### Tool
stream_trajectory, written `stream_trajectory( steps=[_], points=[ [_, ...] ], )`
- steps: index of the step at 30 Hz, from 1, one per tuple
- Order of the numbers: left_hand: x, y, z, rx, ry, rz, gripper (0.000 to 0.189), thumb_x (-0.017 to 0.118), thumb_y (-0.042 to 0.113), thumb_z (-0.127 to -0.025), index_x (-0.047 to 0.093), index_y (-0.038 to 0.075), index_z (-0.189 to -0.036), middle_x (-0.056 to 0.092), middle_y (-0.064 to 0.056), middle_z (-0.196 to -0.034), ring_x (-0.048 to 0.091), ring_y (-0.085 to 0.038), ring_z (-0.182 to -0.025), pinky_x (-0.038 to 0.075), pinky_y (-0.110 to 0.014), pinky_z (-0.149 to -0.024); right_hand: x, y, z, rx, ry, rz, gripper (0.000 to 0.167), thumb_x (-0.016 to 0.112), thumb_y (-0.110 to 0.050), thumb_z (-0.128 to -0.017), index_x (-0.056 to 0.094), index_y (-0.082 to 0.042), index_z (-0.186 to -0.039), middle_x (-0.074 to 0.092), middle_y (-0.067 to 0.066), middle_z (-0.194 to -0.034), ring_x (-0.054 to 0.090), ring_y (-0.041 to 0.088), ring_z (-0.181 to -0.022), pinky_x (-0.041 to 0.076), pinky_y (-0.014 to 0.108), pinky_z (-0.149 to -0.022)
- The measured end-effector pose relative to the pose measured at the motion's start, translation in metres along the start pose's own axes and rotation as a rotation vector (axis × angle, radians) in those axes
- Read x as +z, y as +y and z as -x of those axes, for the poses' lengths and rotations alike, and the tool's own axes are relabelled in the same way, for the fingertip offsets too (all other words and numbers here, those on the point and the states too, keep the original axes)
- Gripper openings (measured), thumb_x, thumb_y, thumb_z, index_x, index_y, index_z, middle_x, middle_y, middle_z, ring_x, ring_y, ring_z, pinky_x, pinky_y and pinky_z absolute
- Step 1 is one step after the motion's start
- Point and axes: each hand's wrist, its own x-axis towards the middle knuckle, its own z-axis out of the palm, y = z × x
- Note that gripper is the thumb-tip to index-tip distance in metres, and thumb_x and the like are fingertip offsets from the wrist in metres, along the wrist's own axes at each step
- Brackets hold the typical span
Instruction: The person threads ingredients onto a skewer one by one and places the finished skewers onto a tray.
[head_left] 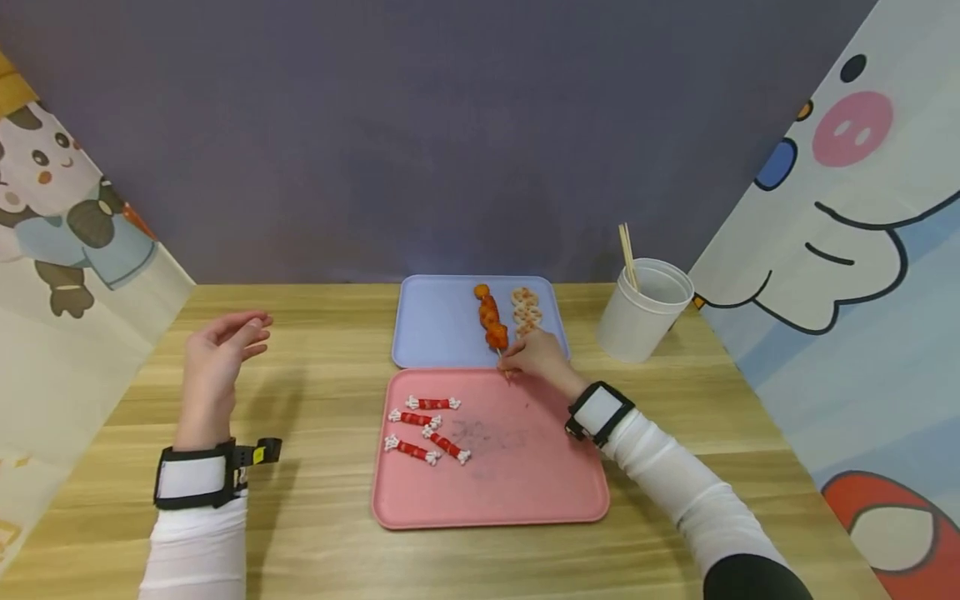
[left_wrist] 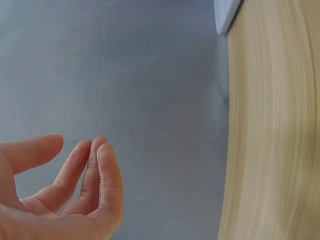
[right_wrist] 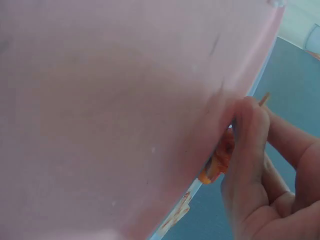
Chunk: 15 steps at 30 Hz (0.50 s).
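In the head view, I see the bare right hand (head_left: 538, 357) pinching the lower end of a thin wooden skewer threaded with glossy orange-brown chunks (head_left: 489, 312). The chunks are over the right half of the pale blue rectangular tray (head_left: 435, 321), and the stick's end points down past that tray's near edge, over the far rim of the pink rectangular tray (head_left: 532, 483). I can't tell whether the chunks rest on the blue tray or sit just above it. Just right of them is a row of pale, round, openwork pieces with orange marks (head_left: 526, 305). Four red sticks with knobbly white ends (head_left: 411, 450) lie on the pink tray's left half. To the right, a white plastic cup (head_left: 630, 325) holds slim wooden sticks (head_left: 627, 254). The left hand (head_left: 216, 354) hangs above the wood-grain table (head_left: 322, 500), well apart from both trays.

In the left wrist view, I see the left hand holding nothing: its fingers bend softly, close to one another, with the thumb apart from their tips.

In the right wrist view, I see thumb and forefinger pressed on the stick, its tip poking out beyond them. An orange chunk shows behind the hand, beside the pink tray's edge.
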Motion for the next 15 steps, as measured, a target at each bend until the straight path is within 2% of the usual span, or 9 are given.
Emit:
stream_trajectory(
  steps=[4,9,15],
  points=[
    [-0.0002,0.0005,0.0005,-0.009,0.012,-0.001,0.024,0.066,0.013,-0.088,0.066,0.001,-0.109,0.072,0.008,-0.089,0.065,-0.005,-0.075,0.054,-0.016,-0.067,0.0009,-0.0007,-0.001,-0.014,0.007,0.034,0.02,0.079,-0.033,-0.074,0.079,-0.016,-0.086,0.075,0.0,-0.083,0.065,0.018,-0.082,0.051,0.031,-0.077],
    [-0.0052,0.0029,0.0023,-0.018,0.009,0.044,0.017,0.066,0.013,-0.088,0.069,0.006,-0.104,0.072,0.006,-0.09,0.065,-0.006,-0.075,0.054,-0.016,-0.066,0.0008,-0.0025,-0.0007,-0.048,-0.009,0.061,0.02,0.079,-0.031,-0.075,0.079,-0.014,-0.085,0.074,0.002,-0.086,0.065,0.018,-0.08,0.049,0.029,-0.07],
    [-0.0093,0.0051,0.0037,-0.027,0.004,0.027,0.029,0.065,0.016,-0.089,0.063,0.0,-0.114,0.071,0.007,-0.093,0.066,-0.005,-0.077,0.054,-0.014,-0.066,0.0011,-0.0028,0.0011,-0.044,-0.045,0.051,0.021,0.079,-0.03,-0.076,0.078,-0.012,-0.085,0.073,0.002,-0.085,0.064,0.016,-0.076,0.05,0.026,-0.066]
  ],
)
